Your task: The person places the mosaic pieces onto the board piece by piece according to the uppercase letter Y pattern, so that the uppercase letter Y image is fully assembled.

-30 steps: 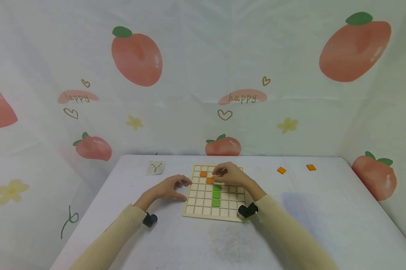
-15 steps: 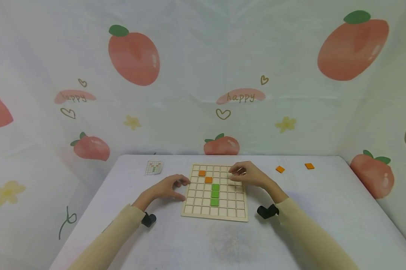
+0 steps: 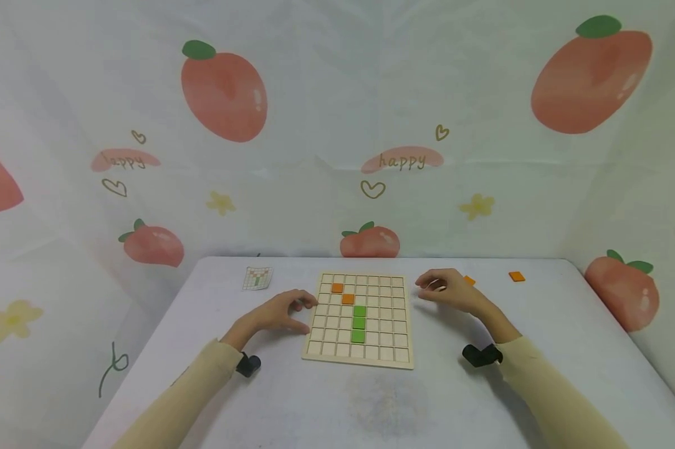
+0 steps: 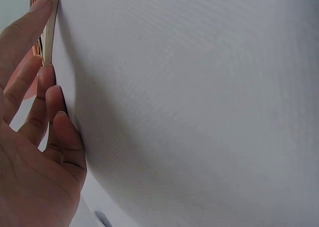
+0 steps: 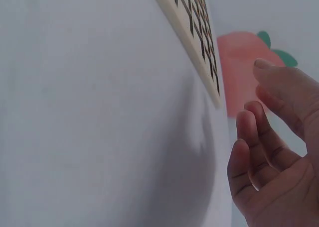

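Note:
A pale wooden grid board (image 3: 386, 325) lies on the table in the head view. Two orange tiles, one at the upper left (image 3: 337, 288) and one diagonally below it (image 3: 348, 299), sit in its cells. Below them runs a column of green tiles (image 3: 359, 323). At the board's left edge rests my left hand (image 3: 281, 310), its thumb and fingertips against the side in the left wrist view, fingers relaxed. My right hand (image 3: 449, 290) hovers past the board's right edge with nothing in its loosely bent fingers; it partly covers a loose orange tile (image 3: 469, 280).
Another loose orange tile (image 3: 517, 276) lies farther right near the table's back edge. A small paper card (image 3: 257, 279) printed with a coloured grid pattern lies behind my left hand. A fruit-printed cloth (image 3: 315, 206) hangs behind the table (image 3: 337, 399).
My right hand has moved right, from over the orange tile on the board to beyond the board's right edge. My left hand has stayed at the left edge.

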### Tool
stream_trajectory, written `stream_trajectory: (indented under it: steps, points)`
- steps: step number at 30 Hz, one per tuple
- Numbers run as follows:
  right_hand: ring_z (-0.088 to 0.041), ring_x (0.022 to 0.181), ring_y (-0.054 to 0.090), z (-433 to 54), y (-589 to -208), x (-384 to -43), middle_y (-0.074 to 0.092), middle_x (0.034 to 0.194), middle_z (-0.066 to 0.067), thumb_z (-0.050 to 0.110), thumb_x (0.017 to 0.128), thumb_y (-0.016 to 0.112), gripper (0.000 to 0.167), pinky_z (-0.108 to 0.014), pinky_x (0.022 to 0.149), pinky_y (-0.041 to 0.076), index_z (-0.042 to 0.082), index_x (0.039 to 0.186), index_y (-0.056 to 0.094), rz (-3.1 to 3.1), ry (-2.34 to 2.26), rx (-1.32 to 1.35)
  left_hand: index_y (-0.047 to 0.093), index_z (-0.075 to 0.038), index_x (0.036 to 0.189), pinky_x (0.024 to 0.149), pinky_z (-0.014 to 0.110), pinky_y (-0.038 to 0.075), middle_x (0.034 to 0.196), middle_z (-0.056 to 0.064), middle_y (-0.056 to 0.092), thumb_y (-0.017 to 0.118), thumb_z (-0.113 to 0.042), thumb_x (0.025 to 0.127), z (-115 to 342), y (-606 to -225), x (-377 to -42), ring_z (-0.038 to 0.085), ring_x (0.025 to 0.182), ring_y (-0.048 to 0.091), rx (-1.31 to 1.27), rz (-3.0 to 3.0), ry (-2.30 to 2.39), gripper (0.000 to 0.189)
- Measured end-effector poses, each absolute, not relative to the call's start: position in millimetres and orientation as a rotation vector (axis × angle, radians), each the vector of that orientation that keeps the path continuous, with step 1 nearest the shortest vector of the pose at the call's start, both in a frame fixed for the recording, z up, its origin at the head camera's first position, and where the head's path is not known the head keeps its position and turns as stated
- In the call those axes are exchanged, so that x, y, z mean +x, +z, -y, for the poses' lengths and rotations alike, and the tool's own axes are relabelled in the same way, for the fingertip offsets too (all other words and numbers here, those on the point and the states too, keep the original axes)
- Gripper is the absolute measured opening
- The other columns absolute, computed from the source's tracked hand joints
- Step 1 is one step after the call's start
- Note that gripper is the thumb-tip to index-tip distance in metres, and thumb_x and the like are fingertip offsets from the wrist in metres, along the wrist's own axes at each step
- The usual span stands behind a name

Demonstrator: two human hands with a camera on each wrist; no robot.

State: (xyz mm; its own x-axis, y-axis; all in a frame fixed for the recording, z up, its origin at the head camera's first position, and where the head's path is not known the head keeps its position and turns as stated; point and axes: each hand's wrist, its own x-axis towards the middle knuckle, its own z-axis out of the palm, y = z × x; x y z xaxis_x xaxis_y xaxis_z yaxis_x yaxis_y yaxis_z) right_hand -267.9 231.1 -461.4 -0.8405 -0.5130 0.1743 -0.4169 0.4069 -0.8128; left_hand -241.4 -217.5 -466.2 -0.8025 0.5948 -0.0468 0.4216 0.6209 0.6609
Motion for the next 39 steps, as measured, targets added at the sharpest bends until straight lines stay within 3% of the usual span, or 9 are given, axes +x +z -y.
stream_trajectory:
  steps: [15,25,32,39]
  points:
    - [-0.028,0.098,0.064,-287,-462,-269,0.069,0.110,-0.013,0.013,0.092,0.078,0.028,-0.026,0.084,0.053,-0.003,0.114,0.071,-2.672,-1.357,-0.696,0.062,-0.007,0.131,0.097,0.039,0.047,0.119,-0.001,0.061,0.090,-0.020,0.080,216,-464,-240,0.019,0.105,0.056,0.807,-2.585,0.951,0.060]
    - [-0.036,0.101,0.064,-310,-457,-272,0.066,0.113,-0.023,0.009,0.094,0.075,0.031,-0.024,0.077,0.054,-0.009,0.117,0.066,-2.682,-1.425,-0.599,0.062,-0.006,0.130,0.098,0.043,0.046,0.119,0.000,0.061,0.090,-0.019,0.080,217,-464,-239,0.022,0.106,0.056,0.802,-2.574,0.982,0.059]
    - [-0.035,0.102,0.065,-322,-459,-278,0.067,0.113,-0.022,0.011,0.091,0.078,0.035,-0.021,0.078,0.053,-0.009,0.118,0.066,-2.714,-1.384,-0.496,0.062,-0.006,0.131,0.098,0.040,0.047,0.120,0.000,0.061,0.089,-0.020,0.080,217,-466,-239,0.020,0.106,0.056,0.797,-2.580,0.964,0.060]
    - [-0.042,0.108,0.062,-330,-461,-288,0.064,0.117,-0.024,0.013,0.089,0.081,0.041,-0.020,0.081,0.051,-0.009,0.120,0.066,-2.724,-1.272,-0.501,0.062,-0.007,0.131,0.098,0.042,0.047,0.120,0.000,0.061,0.090,-0.019,0.080,216,-464,-240,0.021,0.106,0.056,0.780,-2.574,0.968,0.059]
